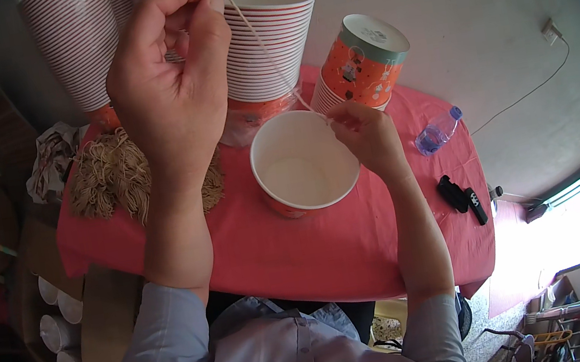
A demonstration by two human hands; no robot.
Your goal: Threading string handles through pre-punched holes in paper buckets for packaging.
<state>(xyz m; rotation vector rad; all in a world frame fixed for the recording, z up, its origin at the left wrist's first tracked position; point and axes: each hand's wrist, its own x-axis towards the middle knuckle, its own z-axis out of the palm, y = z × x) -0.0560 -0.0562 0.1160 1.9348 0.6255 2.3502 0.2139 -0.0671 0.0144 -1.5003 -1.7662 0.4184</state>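
Far left, three white cups point(60, 330) lie on their sides low beside the table, and one crumpled cloth point(50, 161) sits at the edge of the red tablecloth point(332, 250). Next along, one heap of tan cords point(109, 177) is spread on the cloth. Behind it rise tall stacks of striped paper cups point(72, 48), at least two of them, with a third stack point(270, 38) just right of the raised hand. The left hand point(170, 86) is up high, wrist bent, thumb and forefinger pinched shut on the top end of a single pale cord point(269, 58). That cord runs taut, slanting down to the right. One open orange-and-white cup point(303, 167) stands upright at mid-table. The right hand point(366, 133) hovers at its far rim, fingertips closed on the cord's lower end. Further right: one overturned orange cup stack point(361, 62), one clear bottle point(439, 131) lying down, two small black objects point(462, 200).
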